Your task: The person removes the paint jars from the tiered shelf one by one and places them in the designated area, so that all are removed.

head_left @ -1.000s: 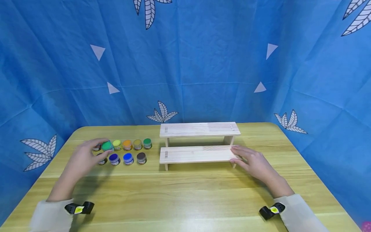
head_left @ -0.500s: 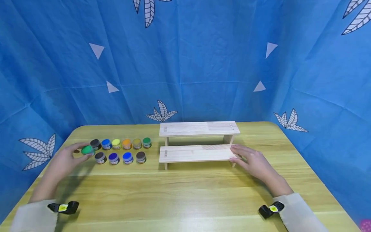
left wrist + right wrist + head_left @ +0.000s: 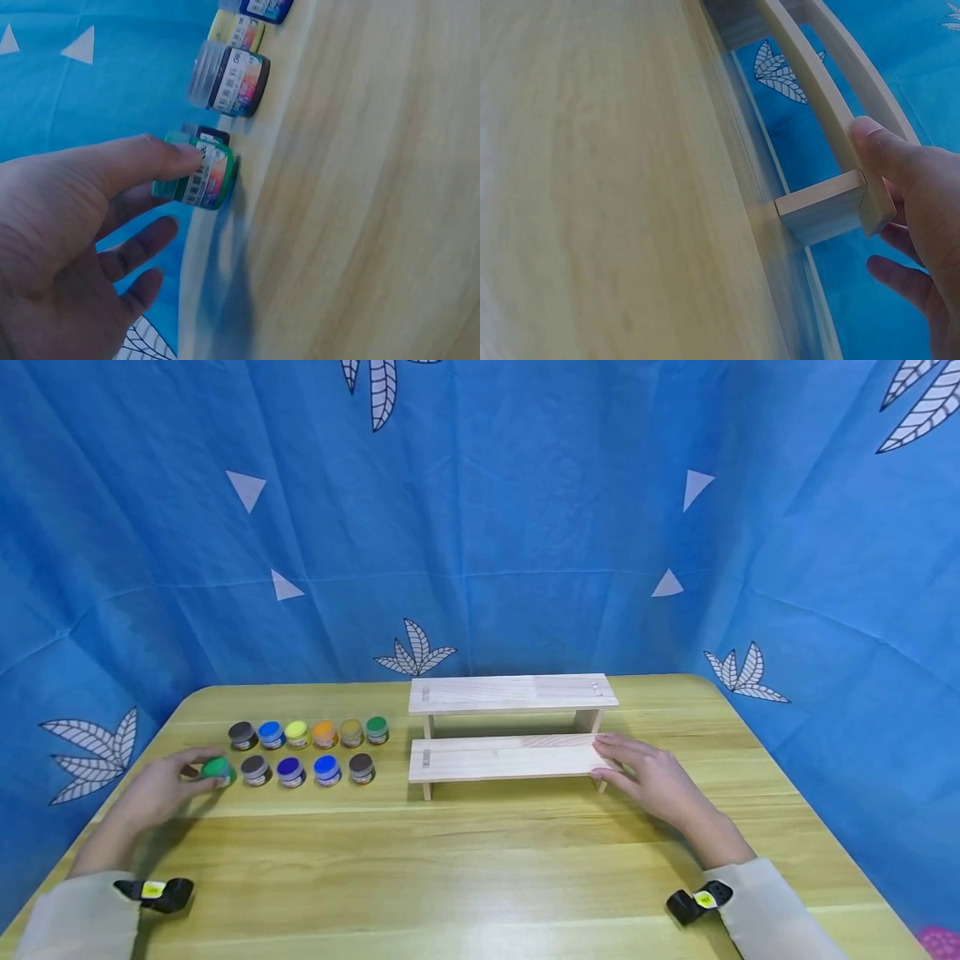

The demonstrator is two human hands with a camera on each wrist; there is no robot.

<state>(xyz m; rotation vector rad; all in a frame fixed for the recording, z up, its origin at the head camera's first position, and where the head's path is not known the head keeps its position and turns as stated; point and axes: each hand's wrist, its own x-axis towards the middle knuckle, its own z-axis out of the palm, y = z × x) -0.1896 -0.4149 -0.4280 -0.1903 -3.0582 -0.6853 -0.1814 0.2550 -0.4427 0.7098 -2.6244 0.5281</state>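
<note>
My left hand (image 3: 161, 787) pinches a small green-lidded paint jar (image 3: 218, 771) between thumb and fingers, at the left end of the front row of jars. In the left wrist view the labelled green jar (image 3: 204, 176) is close over the tabletop, its base toward the wood. Just right of it stands a dark-lidded jar (image 3: 256, 770). At the right, my right hand (image 3: 654, 777) holds the right end of the lower board of a two-tier wooden stand (image 3: 502, 757), thumb on the front edge, as the right wrist view shows.
Several paint jars stand in two rows left of the stand, among them a yellow jar (image 3: 297, 734), an orange jar (image 3: 325, 734) and a purple-blue jar (image 3: 291, 772). The wooden table (image 3: 480, 852) reaches back to a blue patterned curtain (image 3: 525, 527).
My left hand has carried the green jar leftward and toward me, from over the back row to the front row's left end. The right hand keeps its place on the stand.
</note>
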